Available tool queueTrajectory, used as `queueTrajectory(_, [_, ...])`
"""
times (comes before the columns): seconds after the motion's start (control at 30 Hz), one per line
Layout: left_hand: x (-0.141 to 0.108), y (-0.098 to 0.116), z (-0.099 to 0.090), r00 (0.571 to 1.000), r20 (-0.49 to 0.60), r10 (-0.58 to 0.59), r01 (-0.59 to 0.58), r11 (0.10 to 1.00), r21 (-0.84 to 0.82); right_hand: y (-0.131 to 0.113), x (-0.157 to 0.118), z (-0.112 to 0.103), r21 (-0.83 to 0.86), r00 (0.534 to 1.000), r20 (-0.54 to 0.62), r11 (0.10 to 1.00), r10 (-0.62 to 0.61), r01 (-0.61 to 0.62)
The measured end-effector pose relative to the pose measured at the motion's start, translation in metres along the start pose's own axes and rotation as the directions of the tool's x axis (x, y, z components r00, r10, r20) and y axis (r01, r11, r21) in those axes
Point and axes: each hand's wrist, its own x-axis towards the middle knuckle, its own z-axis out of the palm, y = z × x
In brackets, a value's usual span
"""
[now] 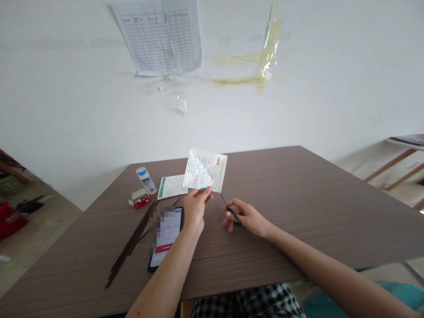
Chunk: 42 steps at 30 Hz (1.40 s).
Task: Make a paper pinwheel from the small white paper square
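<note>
Folded white printed paper point(203, 170), creased into a loose, layered triangle, stands nearly upright above the brown wood-grain table point(298, 212), pinched at its lower edge by the left hand point(195, 207). It looks light, thin and soft, so its free corners are likely to flex and flop, with only slight stiffness along the creases. The surest hold seems to be low on the sheet, where the layers stack, with thumb and fingertips pressing them together. Those left fingertips point(208, 190) are narrowly closed on the bottom edge, at 6 o'clock from the sheet's middle. At about 4 o'clock, the right hand point(248, 216) grips black-handled steel scissors point(233, 215), its fingers curled round the loops, and the slim blades reach the sheet's lower right edge. I cannot tell whether they have entered the paper or how far they are parted.

Beyond the sheet, at 9 o'clock, lies a white leaflet with a green stripe point(171, 186), and past it stands a white plastic bottle with a blue label point(145, 180). At 8 o'clock sits a small red-and-white cardboard box point(139, 198). Thin dark sticks point(130, 240) fan out toward 7 o'clock, beside a black smartphone point(165, 238) showing 01:12 on its screen. At 12 o'clock, a gridded paper chart point(159, 37) is taped to the white wall point(99, 110).
</note>
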Motion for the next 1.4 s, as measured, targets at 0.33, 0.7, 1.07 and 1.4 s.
queueTrajectory(0.33, [0.0023, -0.0027, -0.0019, 1.000, 0.003, -0.003, 0.003, 0.999, -0.037, 0.0011, 0.0004, -0.0003, 0.006, 1.000, 0.005, 1.000, -0.003, 0.003])
queueTrajectory(0.7, [0.0031, -0.0007, -0.0001, 1.000, -0.025, -0.010, 0.009, 0.999, -0.037, 0.0027, 0.0005, -0.0015, -0.010, 1.000, 0.019, 1.000, 0.000, 0.000])
queueTrajectory(1.07, [0.0037, 0.0017, 0.0001, 0.999, -0.042, -0.010, 0.008, 0.998, -0.059, 0.0001, 0.0001, -0.0018, 0.000, 1.000, 0.021, 1.000, 0.012, -0.012])
queueTrajectory(1.4, [0.0033, 0.0022, 0.0016, 0.998, -0.060, -0.018, 0.014, 0.998, -0.062, 0.0031, 0.0004, -0.0022, 0.017, 1.000, 0.020, 1.000, 0.010, -0.010])
